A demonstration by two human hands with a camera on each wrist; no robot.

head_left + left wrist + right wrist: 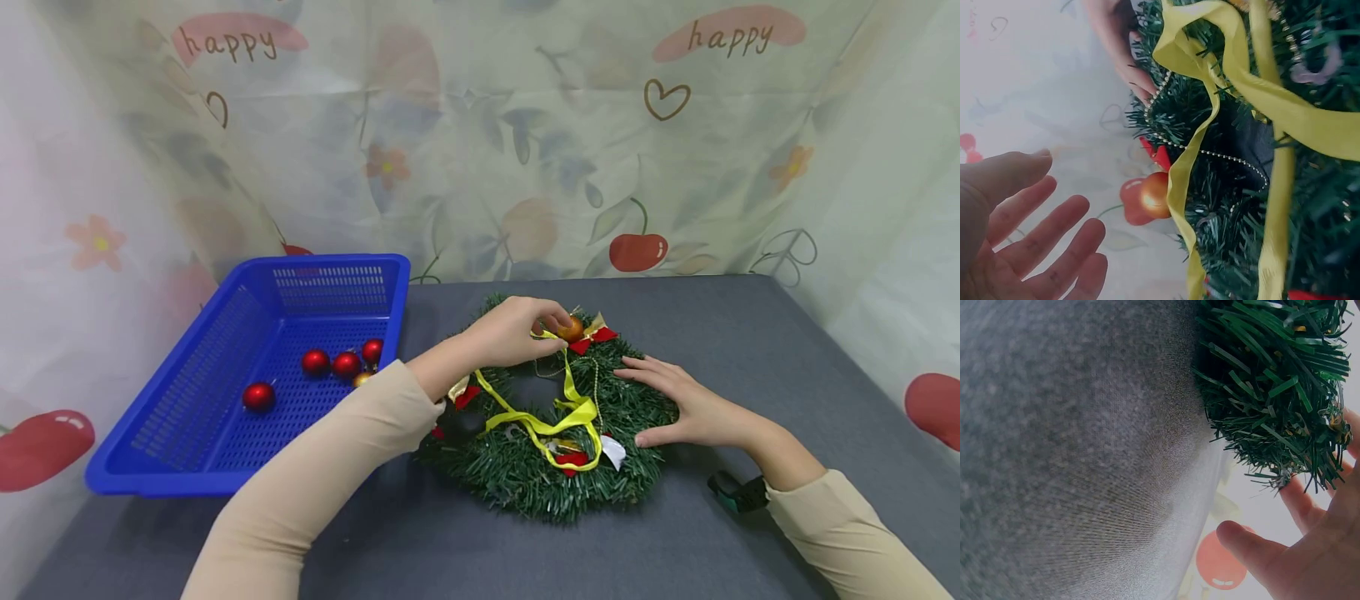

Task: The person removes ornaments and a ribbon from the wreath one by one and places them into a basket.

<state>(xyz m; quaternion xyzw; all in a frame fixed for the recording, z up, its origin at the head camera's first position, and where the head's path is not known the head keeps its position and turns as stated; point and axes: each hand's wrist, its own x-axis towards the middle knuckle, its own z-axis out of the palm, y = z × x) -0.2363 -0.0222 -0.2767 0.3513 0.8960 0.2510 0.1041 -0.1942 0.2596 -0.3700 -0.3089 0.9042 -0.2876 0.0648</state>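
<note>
A green tinsel wreath (517, 492) lies on the grey tabletop, with a loose yellow ribbon (577, 412) looping across its middle. My left hand (517, 332) hovers over the wreath's far side, its fingers loosely bent and holding nothing. Close to those fingertips, a gold ball ornament (572, 328) sits beside a red and gold bow (596, 335). In the left wrist view, a gap separates the spread left fingers from the gold ball (1157, 194); a thin bead chain (1222, 155) hangs nearby. My right hand (686, 404) rests its extended fingers against the wreath's right edge.
To the left stands a blue plastic basket (172, 482) with several red balls (316, 362) and a gold one (363, 378) partly hidden by the left sleeve. A patterned curtain (480, 150) hangs behind the grey table (750, 333). A dark strap device is on the right wrist.
</note>
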